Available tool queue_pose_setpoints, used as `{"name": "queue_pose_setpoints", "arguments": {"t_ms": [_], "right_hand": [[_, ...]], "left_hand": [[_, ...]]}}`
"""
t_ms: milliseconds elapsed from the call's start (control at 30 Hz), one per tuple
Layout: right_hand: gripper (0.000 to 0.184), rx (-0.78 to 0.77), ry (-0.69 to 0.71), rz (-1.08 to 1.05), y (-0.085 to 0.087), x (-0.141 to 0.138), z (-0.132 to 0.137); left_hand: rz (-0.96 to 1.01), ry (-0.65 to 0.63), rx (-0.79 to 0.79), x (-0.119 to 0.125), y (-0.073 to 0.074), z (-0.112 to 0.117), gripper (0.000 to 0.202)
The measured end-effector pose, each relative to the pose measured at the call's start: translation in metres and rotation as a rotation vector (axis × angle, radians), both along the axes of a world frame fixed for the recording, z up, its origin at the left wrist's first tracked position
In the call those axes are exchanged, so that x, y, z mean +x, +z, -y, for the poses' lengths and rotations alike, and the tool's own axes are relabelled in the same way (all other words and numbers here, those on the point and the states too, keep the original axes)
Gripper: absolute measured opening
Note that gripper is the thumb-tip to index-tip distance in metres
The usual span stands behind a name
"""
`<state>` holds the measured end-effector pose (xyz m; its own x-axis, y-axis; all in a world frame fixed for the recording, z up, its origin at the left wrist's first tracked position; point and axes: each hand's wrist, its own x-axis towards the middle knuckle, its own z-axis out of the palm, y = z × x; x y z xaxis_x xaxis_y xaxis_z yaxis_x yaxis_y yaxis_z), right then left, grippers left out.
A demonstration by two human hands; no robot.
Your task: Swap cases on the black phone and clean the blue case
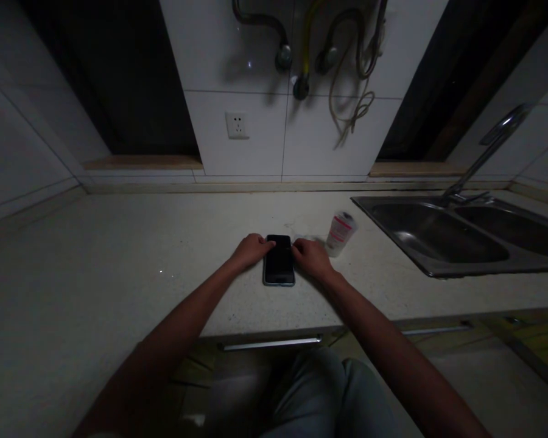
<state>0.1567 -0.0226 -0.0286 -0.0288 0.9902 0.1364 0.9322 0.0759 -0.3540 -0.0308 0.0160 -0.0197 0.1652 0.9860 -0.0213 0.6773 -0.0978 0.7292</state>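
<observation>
A smartphone (279,263) with a dark screen and a pale rim lies flat, face up, on the white countertop (132,243). My left hand (250,250) grips its upper left edge, the thumb lying over the screen's border and the other fingers curled at the side. On the opposite edge, my right hand (314,258) is closed, its fingertips pinched against the phone's upper right side. Whatever is between those fingertips is too small and dim to make out. Just beyond the right hand stands a clear plastic cup (340,233) with pink print, partly hidden by that hand.
A double steel sink (432,240) with a tall faucet (488,143) is set into the counter at right. On the tiled wall are a power socket (237,125), pipes and a hanging cord (358,109). Drawers with a metal handle (271,344) lie below the counter's front edge.
</observation>
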Motion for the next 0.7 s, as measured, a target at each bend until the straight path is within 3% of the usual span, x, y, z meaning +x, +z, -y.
{"name": "queue_pose_setpoints", "arguments": {"t_ms": [133, 367, 533, 700], "right_hand": [[0.033, 0.011, 0.011, -0.053, -0.0021, 0.0012, -0.0010], [0.035, -0.006, 0.031, -0.220, -0.0038, 0.0031, -0.0012], [0.034, -0.112, 0.133, -0.542, -0.0059, 0.0039, -0.0012], [0.039, -0.238, 0.232, -0.838, -0.0059, 0.0015, -0.0003]], "left_hand": [[0.304, 0.002, -0.107, 0.0008, -0.0025, -0.0036, 0.023], [0.522, 0.039, -0.215, -0.0018, 0.0002, -0.0052, 0.017], [0.733, 0.089, -0.288, -0.0039, 0.0033, -0.0068, 0.010], [0.805, 0.079, -0.357, 0.0029, 0.0023, -0.0016, 0.012]]}}
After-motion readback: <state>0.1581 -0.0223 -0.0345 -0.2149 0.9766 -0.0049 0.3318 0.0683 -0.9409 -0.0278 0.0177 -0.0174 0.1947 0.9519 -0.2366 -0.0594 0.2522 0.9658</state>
